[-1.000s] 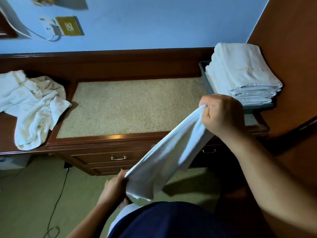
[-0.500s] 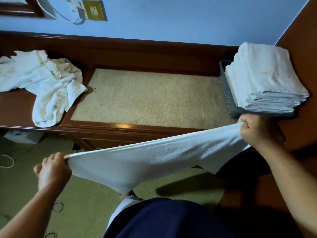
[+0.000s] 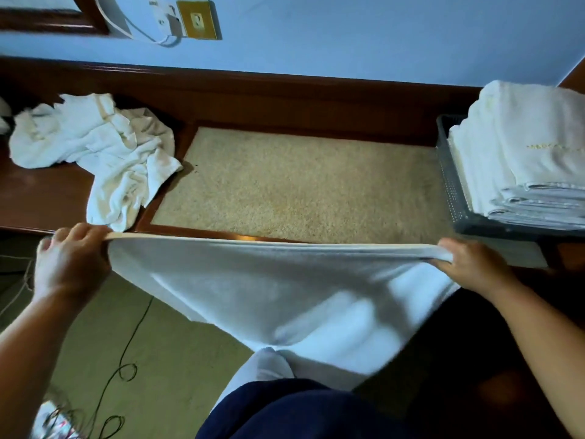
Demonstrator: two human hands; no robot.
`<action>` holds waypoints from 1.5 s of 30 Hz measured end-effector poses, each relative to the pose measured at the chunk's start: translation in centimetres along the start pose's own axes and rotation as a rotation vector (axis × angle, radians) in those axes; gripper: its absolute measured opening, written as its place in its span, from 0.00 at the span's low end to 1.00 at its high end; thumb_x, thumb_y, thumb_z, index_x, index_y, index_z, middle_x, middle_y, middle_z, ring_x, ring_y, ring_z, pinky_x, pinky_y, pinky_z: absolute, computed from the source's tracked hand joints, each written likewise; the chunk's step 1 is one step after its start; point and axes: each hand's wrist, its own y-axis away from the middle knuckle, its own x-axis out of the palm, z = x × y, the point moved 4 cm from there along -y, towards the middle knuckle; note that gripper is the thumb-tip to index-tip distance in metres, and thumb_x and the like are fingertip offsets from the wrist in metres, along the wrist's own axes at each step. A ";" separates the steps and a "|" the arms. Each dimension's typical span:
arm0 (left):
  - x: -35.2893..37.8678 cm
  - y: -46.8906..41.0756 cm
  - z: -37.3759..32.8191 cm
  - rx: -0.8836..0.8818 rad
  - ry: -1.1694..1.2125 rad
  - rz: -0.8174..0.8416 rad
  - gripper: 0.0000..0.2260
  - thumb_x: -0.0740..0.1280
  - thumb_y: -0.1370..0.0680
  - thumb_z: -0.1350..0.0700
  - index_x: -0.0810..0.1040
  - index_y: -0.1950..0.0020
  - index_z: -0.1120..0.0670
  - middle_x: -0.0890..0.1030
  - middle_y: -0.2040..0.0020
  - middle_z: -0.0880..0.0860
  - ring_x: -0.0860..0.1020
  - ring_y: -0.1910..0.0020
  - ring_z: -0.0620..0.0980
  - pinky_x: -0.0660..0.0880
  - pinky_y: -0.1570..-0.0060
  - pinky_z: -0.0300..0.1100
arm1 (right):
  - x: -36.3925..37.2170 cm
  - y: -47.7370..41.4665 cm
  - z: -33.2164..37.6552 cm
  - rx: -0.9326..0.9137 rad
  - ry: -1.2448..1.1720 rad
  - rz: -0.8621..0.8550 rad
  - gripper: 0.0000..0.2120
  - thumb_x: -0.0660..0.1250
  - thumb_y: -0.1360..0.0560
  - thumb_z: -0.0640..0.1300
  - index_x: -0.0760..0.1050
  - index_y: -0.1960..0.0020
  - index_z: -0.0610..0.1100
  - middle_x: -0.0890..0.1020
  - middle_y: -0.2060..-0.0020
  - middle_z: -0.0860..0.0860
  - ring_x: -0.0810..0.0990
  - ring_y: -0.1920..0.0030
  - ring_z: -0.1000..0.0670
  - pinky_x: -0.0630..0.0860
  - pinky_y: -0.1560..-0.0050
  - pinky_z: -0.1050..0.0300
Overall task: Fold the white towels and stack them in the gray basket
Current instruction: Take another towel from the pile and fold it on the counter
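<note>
A white towel (image 3: 278, 293) is stretched wide in the air in front of the desk's front edge, its top edge taut and its body sagging toward my legs. My left hand (image 3: 68, 261) grips the towel's left top corner. My right hand (image 3: 468, 264) pinches the right top corner. At the right end of the desk stands the gray basket (image 3: 456, 198), holding a stack of folded white towels (image 3: 525, 153) that rises above its rim. A heap of crumpled white towels (image 3: 104, 153) lies on the desk's left part.
The wooden desk has a beige stone inlay (image 3: 300, 185) in the middle, with a raised wooden back rail (image 3: 285, 96) behind it. A wall socket with a plugged charger (image 3: 196, 20) is above. Cables (image 3: 123, 372) trail on the green carpet at the lower left.
My left hand rose from low near my legs to desk height and moved left. The towel went from a slanted bunch to spread wide and level between both hands.
</note>
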 end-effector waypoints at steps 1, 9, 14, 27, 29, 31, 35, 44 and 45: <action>0.0 -1.1 0.2 -0.002 0.039 0.005 0.13 0.73 0.28 0.57 0.80 0.44 0.55 0.79 0.48 0.61 0.76 0.53 0.71 0.74 0.54 0.64 | -0.9 -1.2 0.0 0.021 -0.028 0.019 0.16 0.76 0.31 0.58 0.79 0.55 0.47 0.82 0.64 0.44 0.83 0.60 0.38 0.68 0.63 0.55; 1.9 -19.3 -0.3 -0.160 0.363 -0.130 0.14 0.58 0.28 0.53 0.80 0.49 0.52 0.81 0.54 0.63 0.78 0.54 0.69 0.79 0.54 0.60 | -8.9 -15.2 0.1 0.100 -0.210 0.072 0.13 0.77 0.29 0.53 0.74 0.62 0.50 0.78 0.66 0.47 0.76 0.64 0.46 0.71 0.63 0.52; 7.2 -32.5 0.1 -0.411 0.734 0.020 0.11 0.68 0.34 0.57 0.81 0.52 0.52 0.84 0.60 0.58 0.84 0.59 0.60 0.82 0.57 0.61 | -11.9 -23.8 -0.4 0.180 -0.208 -0.033 0.16 0.76 0.28 0.52 0.80 0.52 0.40 0.80 0.61 0.43 0.76 0.60 0.42 0.70 0.60 0.51; 11.1 -49.0 -9.4 -0.776 1.168 0.103 0.08 0.65 0.24 0.63 0.77 0.63 0.55 0.82 0.59 0.58 0.84 0.54 0.61 0.83 0.52 0.59 | -8.9 -41.3 -0.5 0.588 -0.445 -0.221 0.09 0.76 0.26 0.45 0.79 0.49 0.45 0.81 0.62 0.45 0.81 0.70 0.50 0.75 0.59 0.57; 12.7 -51.1 -10.4 -0.786 1.131 0.112 0.10 0.63 0.24 0.61 0.78 0.65 0.55 0.84 0.66 0.55 0.85 0.57 0.61 0.83 0.54 0.58 | -7.0 -44.0 -0.8 0.687 -0.526 -0.240 0.08 0.74 0.25 0.43 0.78 0.48 0.44 0.82 0.62 0.45 0.79 0.79 0.58 0.80 0.68 0.58; 14.6 -52.4 -11.3 -0.786 1.102 0.131 0.12 0.63 0.24 0.61 0.80 0.65 0.56 0.82 0.72 0.50 0.85 0.59 0.58 0.84 0.55 0.54 | -4.8 -46.0 -1.4 0.774 -0.619 -0.253 0.09 0.73 0.24 0.42 0.78 0.45 0.43 0.84 0.59 0.43 0.81 0.77 0.56 0.80 0.72 0.57; 20.9 -54.5 -13.3 -0.830 1.190 0.163 0.05 0.65 0.25 0.62 0.81 0.56 0.57 0.84 0.58 0.59 0.85 0.55 0.58 0.83 0.52 0.55 | 1.0 -49.7 -2.0 0.931 -0.739 -0.197 0.09 0.72 0.24 0.37 0.77 0.46 0.44 0.83 0.52 0.40 0.85 0.69 0.46 0.83 0.65 0.50; 35.5 -53.4 -14.8 -0.696 0.888 0.363 0.20 0.72 0.27 0.53 0.76 0.38 0.56 0.81 0.41 0.55 0.79 0.40 0.56 0.73 0.43 0.42 | 14.5 -53.5 -2.2 0.930 -0.638 -0.073 0.20 0.77 0.36 0.46 0.71 0.50 0.52 0.77 0.47 0.47 0.75 0.44 0.45 0.71 0.33 0.48; 34.8 -52.5 -15.5 -0.603 0.840 0.347 0.21 0.71 0.26 0.54 0.74 0.35 0.58 0.79 0.37 0.57 0.77 0.37 0.57 0.71 0.40 0.42 | 15.8 -52.9 -1.5 0.901 -0.573 -0.047 0.24 0.76 0.30 0.45 0.71 0.38 0.49 0.74 0.37 0.43 0.72 0.35 0.43 0.65 0.28 0.47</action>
